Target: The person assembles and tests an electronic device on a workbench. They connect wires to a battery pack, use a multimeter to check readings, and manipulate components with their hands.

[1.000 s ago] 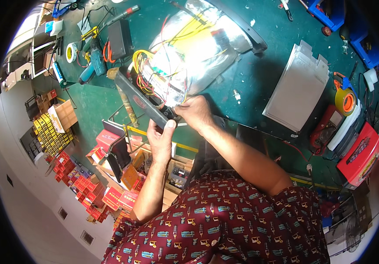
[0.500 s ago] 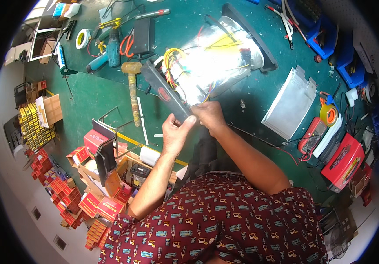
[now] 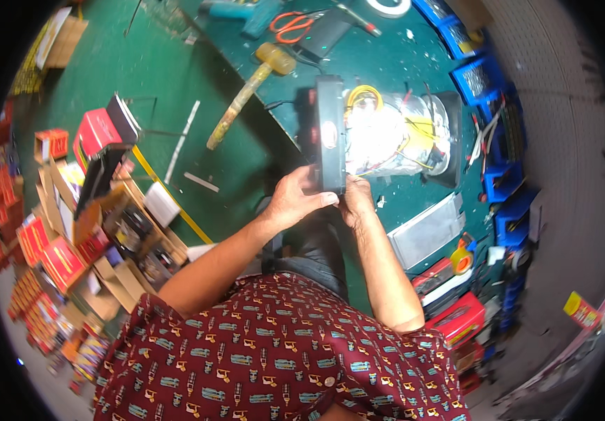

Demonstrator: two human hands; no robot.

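A black end panel [image 3: 330,133] with an oval badge stands along the left side of a shiny, silvery pack [image 3: 387,146] on the green table. Yellow wires [image 3: 363,95] loop over the pack, whose middle is washed out by glare. A second dark end piece [image 3: 450,140] closes its right side. My left hand [image 3: 297,201] is closed on the panel's near end, thumb pressed against its lower edge. On the other side of that same end, my right hand [image 3: 356,201] curls close to the panel's inner corner; its fingertips are partly hidden.
A yellowish mallet [image 3: 251,92] lies left of the panel, with orange-handled scissors [image 3: 291,27] behind. A grey flat plate [image 3: 427,231] and a roll of yellow tape [image 3: 462,261] are at the right. Blue bins [image 3: 476,78] line the right edge. Red boxes [image 3: 62,262] are piled at lower left.
The view has turned, so the table, panel and pack appear rotated clockwise, with the panel now upright in the picture. Both hands stay at the panel's near end.
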